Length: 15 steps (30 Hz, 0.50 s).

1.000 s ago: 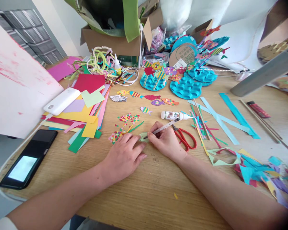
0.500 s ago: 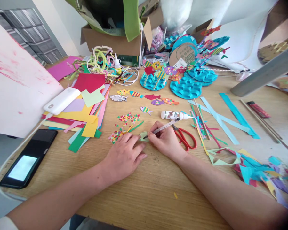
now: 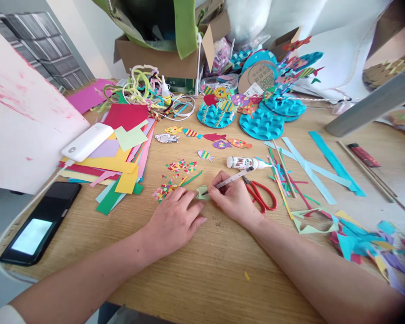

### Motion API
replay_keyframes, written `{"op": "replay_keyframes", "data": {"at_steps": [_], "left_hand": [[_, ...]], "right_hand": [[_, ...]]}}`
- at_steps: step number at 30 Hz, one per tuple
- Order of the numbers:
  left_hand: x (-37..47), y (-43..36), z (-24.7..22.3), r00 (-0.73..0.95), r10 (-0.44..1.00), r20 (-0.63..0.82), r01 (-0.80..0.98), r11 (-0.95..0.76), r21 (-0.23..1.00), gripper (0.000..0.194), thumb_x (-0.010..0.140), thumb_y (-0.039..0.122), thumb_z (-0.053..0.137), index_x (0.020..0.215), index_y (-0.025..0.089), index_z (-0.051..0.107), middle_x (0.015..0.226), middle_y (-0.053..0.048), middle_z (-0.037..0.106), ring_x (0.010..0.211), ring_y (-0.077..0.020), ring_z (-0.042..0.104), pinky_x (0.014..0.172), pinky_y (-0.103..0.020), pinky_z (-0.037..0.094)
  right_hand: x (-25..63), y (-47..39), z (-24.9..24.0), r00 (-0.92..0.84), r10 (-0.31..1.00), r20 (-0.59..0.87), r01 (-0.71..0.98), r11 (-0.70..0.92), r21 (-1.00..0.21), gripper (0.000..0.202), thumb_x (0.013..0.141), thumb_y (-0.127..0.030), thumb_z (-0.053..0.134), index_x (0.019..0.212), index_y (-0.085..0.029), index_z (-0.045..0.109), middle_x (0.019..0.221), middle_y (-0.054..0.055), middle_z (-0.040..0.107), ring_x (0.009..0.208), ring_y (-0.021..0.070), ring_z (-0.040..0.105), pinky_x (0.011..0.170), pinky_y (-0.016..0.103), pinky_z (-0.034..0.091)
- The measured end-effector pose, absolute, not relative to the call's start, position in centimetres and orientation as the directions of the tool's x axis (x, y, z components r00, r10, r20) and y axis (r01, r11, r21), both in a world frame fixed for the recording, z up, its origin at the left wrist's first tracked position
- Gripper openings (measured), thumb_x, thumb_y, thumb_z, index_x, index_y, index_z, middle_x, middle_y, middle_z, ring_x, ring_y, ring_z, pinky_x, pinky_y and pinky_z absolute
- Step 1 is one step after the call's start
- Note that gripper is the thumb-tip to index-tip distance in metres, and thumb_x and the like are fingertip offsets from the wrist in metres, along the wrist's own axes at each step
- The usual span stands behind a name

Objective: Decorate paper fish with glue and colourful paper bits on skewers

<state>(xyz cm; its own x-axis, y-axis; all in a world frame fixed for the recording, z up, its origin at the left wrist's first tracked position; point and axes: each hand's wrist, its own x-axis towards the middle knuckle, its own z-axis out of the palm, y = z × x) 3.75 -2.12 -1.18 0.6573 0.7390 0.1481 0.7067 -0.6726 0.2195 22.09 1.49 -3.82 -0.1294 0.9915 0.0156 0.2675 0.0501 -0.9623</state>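
A small light green paper fish (image 3: 202,192) lies flat on the wooden table (image 3: 202,265), partly covered by fingers. My left hand (image 3: 175,213) rests palm down beside it, fingers stretched out and slightly apart, fingertips on its left edge. In my right hand (image 3: 234,195) is a slim white pen (image 3: 234,176), pinched between thumb and fingers, its tip at the fish's right part. Left of the fish is a heap of tiny coloured paper bits (image 3: 165,190), partly behind my left hand. Red-handled scissors (image 3: 265,198) lie just right of my right hand, their blades partly hidden.
Several finished paper fish (image 3: 214,137) lie beyond my hands, near a white glue bottle (image 3: 245,162). Coloured paper sheets (image 3: 126,118), a power bank (image 3: 87,141) and a phone (image 3: 40,225) are at left. Paper strips (image 3: 310,171) and scraps (image 3: 367,243) spread at right.
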Motion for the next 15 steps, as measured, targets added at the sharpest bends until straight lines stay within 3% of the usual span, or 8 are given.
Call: {"op": "replay_keyframes", "data": {"at_steps": [15], "left_hand": [[3.72,-2.21,-1.19,0.664,0.735,0.137,0.703,-0.676,0.222,0.029,0.093,0.032,0.051,0.114,0.017,0.064,0.114,-0.011,0.061,0.107,-0.0274,0.049,0.093,-0.048,0.047]], "right_hand": [[22.11,1.44,-3.90,-0.138,0.990,-0.003,0.239,0.030,-0.971,0.015,0.074,-0.023,0.060,0.067,-0.022,0.046,0.052,-0.006,0.048,0.046,0.0082,0.040,0.043,0.021,0.030]]}}
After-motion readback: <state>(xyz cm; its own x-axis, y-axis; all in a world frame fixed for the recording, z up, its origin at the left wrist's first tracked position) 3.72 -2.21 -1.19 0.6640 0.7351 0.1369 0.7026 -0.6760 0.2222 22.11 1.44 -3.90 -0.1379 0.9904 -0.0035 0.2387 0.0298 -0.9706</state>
